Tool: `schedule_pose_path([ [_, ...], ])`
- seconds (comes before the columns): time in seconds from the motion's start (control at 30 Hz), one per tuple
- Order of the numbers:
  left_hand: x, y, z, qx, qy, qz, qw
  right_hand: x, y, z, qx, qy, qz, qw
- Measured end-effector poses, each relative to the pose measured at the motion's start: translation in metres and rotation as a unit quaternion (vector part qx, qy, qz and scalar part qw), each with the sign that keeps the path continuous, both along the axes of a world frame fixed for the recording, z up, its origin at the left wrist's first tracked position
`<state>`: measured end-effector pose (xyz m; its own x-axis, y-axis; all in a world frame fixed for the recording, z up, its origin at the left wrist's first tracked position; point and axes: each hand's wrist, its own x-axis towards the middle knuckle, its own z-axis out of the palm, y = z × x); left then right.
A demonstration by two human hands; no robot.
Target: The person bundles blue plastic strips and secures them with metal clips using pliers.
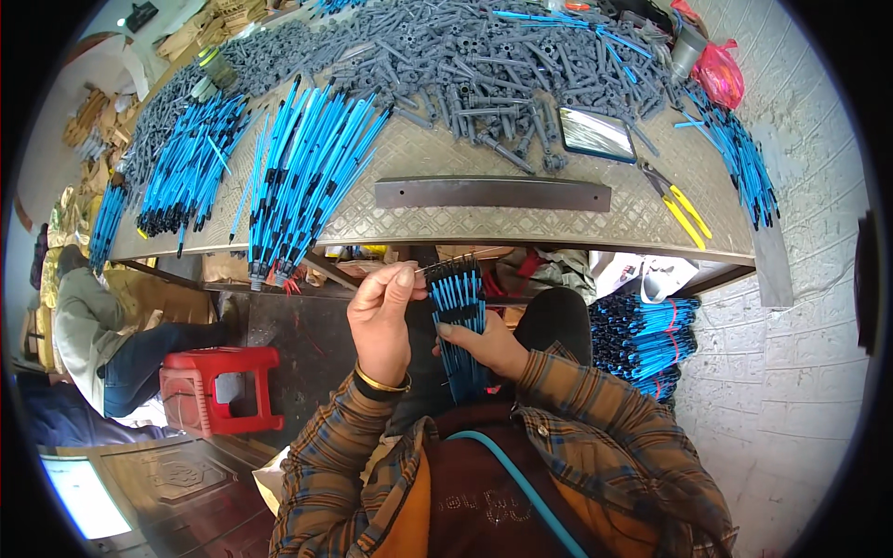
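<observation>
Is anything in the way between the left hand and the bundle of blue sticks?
Nothing visible blocks it: the left hand is right beside the top of the blue sticks, which the right hand grips lower down. Whether its fingers touch them is unclear.

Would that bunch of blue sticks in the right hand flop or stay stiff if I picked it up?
The bunch of blue sticks would probably stay stiff: they look straight. Held loosely, some might slide out, since they're many and thin.
</observation>
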<state>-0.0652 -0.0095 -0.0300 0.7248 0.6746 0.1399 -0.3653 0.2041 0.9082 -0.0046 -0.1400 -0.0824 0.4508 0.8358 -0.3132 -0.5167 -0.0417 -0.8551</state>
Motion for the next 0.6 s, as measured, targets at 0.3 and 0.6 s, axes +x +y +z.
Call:
schedule_pose_path([
  [0.3, 0.009, 0.003, 0.001, 0.083, 0.028, -0.003, 0.996, 0.000, -0.002, 0.005, -0.033, -0.025, -0.033, 0.999],
  [0.6, 0.034, 0.022, 0.032, 0.130, 0.078, -0.075, 0.985, 0.005, -0.018, 0.008, 0.013, 0.027, -0.084, 0.996],
])
